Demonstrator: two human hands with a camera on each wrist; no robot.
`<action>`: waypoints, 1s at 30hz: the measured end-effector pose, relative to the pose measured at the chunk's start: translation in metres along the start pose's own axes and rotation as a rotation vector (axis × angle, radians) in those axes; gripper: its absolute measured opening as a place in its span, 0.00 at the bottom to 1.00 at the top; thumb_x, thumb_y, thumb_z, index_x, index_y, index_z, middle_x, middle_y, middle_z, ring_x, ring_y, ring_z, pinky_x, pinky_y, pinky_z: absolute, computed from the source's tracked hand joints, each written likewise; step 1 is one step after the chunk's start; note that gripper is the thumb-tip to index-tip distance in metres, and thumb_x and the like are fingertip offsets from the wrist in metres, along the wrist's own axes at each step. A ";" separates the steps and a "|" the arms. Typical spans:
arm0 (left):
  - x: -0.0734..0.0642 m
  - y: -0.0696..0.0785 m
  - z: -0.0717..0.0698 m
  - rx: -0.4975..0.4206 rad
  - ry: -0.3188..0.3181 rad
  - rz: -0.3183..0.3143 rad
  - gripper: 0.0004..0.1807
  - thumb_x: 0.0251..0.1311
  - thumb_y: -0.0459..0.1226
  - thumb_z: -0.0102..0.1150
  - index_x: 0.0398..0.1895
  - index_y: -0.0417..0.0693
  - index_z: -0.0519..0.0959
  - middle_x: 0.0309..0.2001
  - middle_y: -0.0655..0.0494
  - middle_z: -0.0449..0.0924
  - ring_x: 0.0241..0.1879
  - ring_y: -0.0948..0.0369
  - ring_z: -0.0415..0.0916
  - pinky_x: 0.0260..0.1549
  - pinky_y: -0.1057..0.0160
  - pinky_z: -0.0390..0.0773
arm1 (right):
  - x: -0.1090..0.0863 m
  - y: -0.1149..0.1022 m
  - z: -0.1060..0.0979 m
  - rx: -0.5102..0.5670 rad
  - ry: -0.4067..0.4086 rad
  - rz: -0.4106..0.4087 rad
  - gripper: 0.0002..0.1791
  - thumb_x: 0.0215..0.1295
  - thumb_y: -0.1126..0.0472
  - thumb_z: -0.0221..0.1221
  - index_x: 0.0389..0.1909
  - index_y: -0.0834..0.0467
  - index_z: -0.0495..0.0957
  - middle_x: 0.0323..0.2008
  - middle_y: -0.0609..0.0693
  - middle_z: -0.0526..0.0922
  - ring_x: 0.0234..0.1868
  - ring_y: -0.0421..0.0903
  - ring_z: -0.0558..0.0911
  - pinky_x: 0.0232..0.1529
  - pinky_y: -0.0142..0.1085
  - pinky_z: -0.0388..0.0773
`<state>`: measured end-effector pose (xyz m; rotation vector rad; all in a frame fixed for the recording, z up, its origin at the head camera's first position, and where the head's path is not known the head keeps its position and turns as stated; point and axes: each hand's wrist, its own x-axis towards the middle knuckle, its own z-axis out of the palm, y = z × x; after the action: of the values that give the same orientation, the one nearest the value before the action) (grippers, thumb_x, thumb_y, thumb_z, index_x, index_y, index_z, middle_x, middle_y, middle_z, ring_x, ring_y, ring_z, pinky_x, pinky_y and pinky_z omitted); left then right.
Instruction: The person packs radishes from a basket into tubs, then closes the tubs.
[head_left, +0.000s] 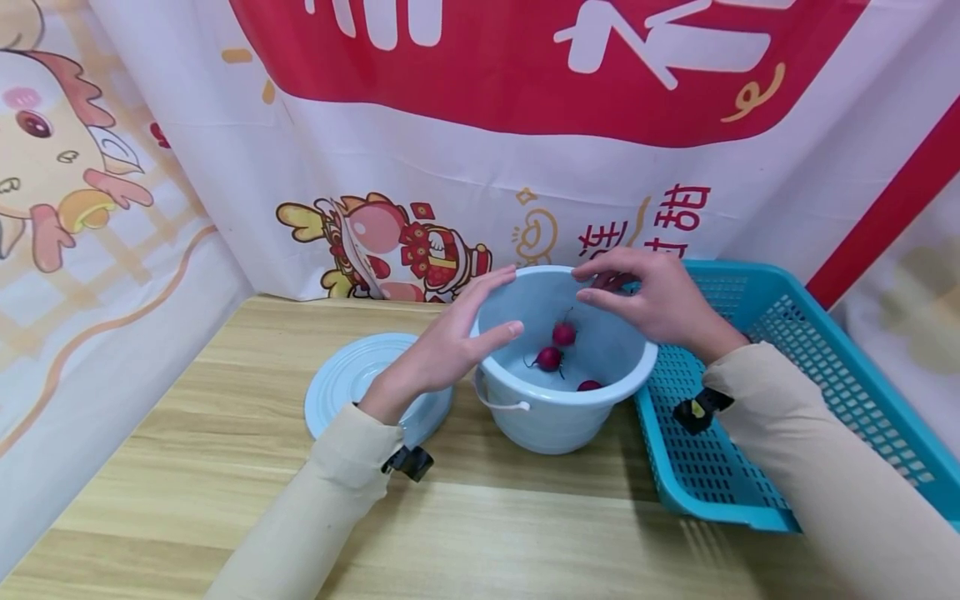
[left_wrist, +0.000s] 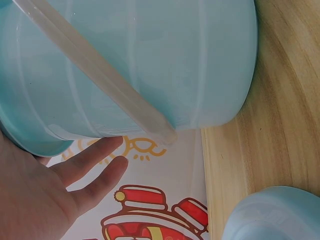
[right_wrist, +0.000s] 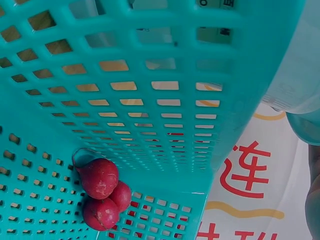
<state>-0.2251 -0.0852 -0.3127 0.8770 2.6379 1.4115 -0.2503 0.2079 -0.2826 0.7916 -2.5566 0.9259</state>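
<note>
A light blue bucket stands upright with several red radishes at its bottom. At the bucket's left rim is my left hand, its thumb over the opening. In the left wrist view, straight, spread fingers of that hand lie along the bucket's outer wall by the rim. My right hand hangs over the far right rim, fingers bent, thumb and index fingertips apart with nothing visible between the tips. Only a sliver of it shows in the right wrist view.
A round blue lid lies on the wooden table to the left. Right of the bucket stands a turquoise plastic basket with more radishes in its corner. A printed cloth hangs close behind.
</note>
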 end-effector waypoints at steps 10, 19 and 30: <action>0.001 -0.002 0.000 0.002 0.004 0.006 0.41 0.73 0.55 0.55 0.85 0.63 0.55 0.86 0.64 0.50 0.82 0.49 0.57 0.72 0.30 0.70 | -0.001 -0.002 -0.001 0.006 -0.005 0.039 0.21 0.62 0.61 0.76 0.57 0.52 0.88 0.52 0.54 0.90 0.47 0.52 0.90 0.51 0.56 0.89; 0.001 -0.001 0.001 -0.003 0.003 0.006 0.40 0.73 0.55 0.55 0.85 0.63 0.55 0.86 0.65 0.50 0.82 0.50 0.57 0.71 0.31 0.70 | -0.001 -0.001 -0.006 0.080 -0.016 0.105 0.21 0.62 0.58 0.76 0.57 0.49 0.88 0.52 0.51 0.91 0.48 0.49 0.89 0.50 0.43 0.90; 0.002 -0.003 0.001 0.006 0.011 0.017 0.41 0.73 0.55 0.55 0.85 0.62 0.56 0.86 0.65 0.50 0.84 0.52 0.54 0.74 0.30 0.67 | -0.005 0.023 -0.032 0.218 0.013 0.297 0.26 0.66 0.45 0.72 0.64 0.45 0.84 0.61 0.47 0.86 0.57 0.42 0.84 0.47 0.26 0.86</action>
<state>-0.2277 -0.0852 -0.3152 0.8978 2.6502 1.4164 -0.2565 0.2459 -0.2724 0.4616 -2.6370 1.3123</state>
